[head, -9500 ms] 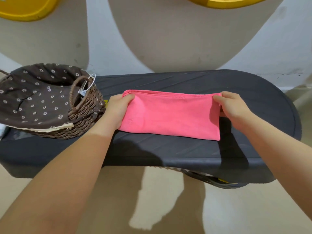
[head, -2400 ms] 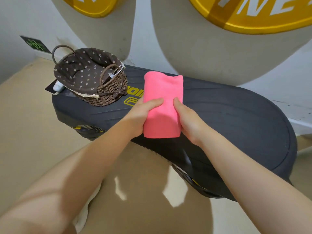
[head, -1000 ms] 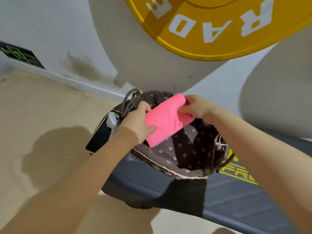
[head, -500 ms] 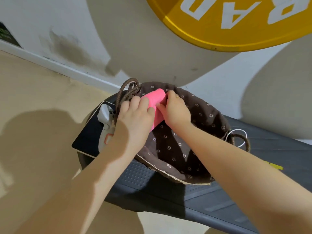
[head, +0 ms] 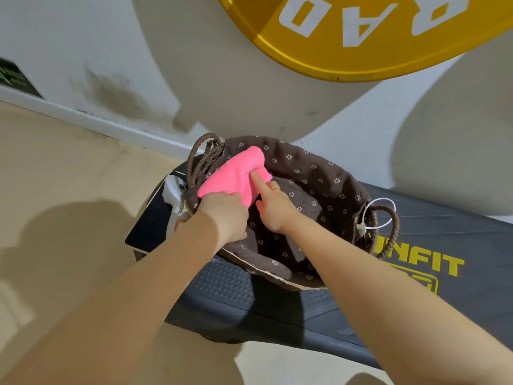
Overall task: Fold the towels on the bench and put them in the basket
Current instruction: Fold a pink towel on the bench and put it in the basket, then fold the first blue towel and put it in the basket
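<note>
The folded pink towel [head: 236,176] now lies inside the basket [head: 327,176], against its far left wall near the left handle [head: 200,154]; a second ago it was held in the air above the rim, and before that it lay on the bench [head: 444,223]. Half a second back both hands covered most of it; now more of the pink cloth shows, bunched and sloping up the brown flowered lining.

The left hand [head: 226,215] has slid to the towel's near edge. Its fingers are curled down out of sight, so whether they grip the cloth cannot be told. The right hand [head: 273,209] has let go of its earlier hold: one straight finger presses into the towel's right side, with a ring on the next finger, and the rest are loosely bent, holding nothing.

The basket stands on the left end of the dark bench, where yellow lettering shows to its right. A white tag loop [head: 380,215] hangs at the right handle. A white and black device [head: 172,193] lies just left of the basket. A yellow disc [head: 361,37] with white letters hangs on the wall above.
</note>
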Tool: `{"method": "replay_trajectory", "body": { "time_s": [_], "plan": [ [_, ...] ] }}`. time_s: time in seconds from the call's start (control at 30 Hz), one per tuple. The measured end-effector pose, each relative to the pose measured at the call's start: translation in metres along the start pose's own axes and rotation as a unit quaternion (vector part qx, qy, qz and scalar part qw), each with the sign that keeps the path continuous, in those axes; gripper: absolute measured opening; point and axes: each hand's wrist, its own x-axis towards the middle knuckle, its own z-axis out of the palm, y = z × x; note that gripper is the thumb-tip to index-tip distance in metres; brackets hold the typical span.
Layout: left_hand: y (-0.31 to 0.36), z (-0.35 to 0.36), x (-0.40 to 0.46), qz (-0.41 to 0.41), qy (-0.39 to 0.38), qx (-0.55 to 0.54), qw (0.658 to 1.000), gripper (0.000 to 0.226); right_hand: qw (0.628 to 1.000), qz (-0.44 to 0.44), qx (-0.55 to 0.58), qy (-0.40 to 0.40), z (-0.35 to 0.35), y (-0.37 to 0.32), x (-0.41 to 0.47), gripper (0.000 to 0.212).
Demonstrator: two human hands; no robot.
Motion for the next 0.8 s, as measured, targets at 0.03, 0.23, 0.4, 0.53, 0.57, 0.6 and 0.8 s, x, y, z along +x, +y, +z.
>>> {"method": "replay_trajectory", "body": {
  "time_s": [0.03, 0.23, 0.4, 0.53, 0.57, 0.6, 0.8],
  "plan": [
    [-0.001, -0.001, 0.001, 0.006, -0.006, -0.003, 1.0, 0.045, 1.0, 0.013, -0.021, -0.015, -0.002, -0.001, 0.002, 0.072],
    [-0.01, -0.009, -0.02, 0.036, 0.052, -0.108, 0.992, 0.042, 0.997, 0.033, -0.056, -0.041, -0.018, -0.009, -0.008, 0.064],
    [0.014, -0.032, -0.049, 0.04, 0.247, -0.075, 0.965, 0.037, 0.99, 0.005, 0.089, 0.111, -0.06, 0.003, -0.06, 0.042],
    [0.062, -0.058, -0.055, 0.084, 0.341, -0.103, 0.93, 0.032, 0.944, -0.034, 0.252, 0.21, -0.097, 0.028, -0.114, 0.032],
    [0.077, -0.066, -0.055, 0.098, 0.355, -0.121, 0.922, 0.031, 0.932, -0.039, 0.273, 0.237, -0.107, 0.039, -0.131, 0.032],
    [0.093, -0.075, -0.054, 0.112, 0.362, -0.139, 0.915, 0.03, 0.919, -0.044, 0.289, 0.265, -0.116, 0.051, -0.149, 0.032],
    [0.228, -0.126, -0.05, 0.218, 0.378, -0.196, 0.878, 0.023, 0.909, 0.054, 0.25, 0.329, -0.14, 0.166, -0.254, 0.024]
  ]
}}
